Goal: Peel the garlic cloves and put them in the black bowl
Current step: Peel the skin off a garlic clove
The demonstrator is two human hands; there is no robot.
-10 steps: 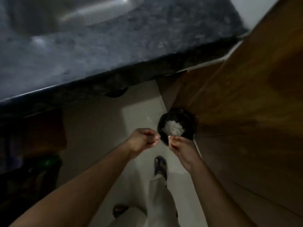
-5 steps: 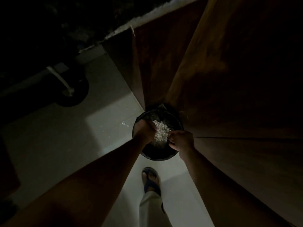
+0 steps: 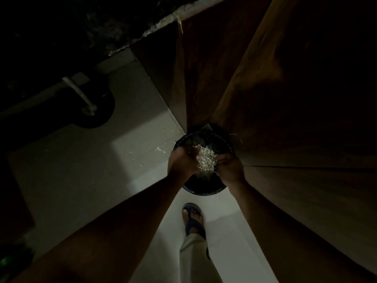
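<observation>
It is dim down here, and both of the person's arms reach forward and down over 1 round black container standing on the pale floor, right against the foot of a brown wooden panel. Inside it lies 1 heap of whitish garlic skins; I cannot make out a single clove among them, nor say whether this is the black bowl or a bin.

2 hands are at work. The left hand is over the container's left rim, knuckles up, its fingers bent down at the edge of the heap; whether they grip anything I cannot tell. The right hand sits at the right rim, fingers curled in towards the skins, and what it holds is lost in shadow too.

A few loose flakes lie scattered on the floor just left of the container. 1 foot in a blue sandal stands near the container, under a pale trouser leg. Off to the left, 1 white pipe slants down to a dark round base, beneath the dark counter edge.
</observation>
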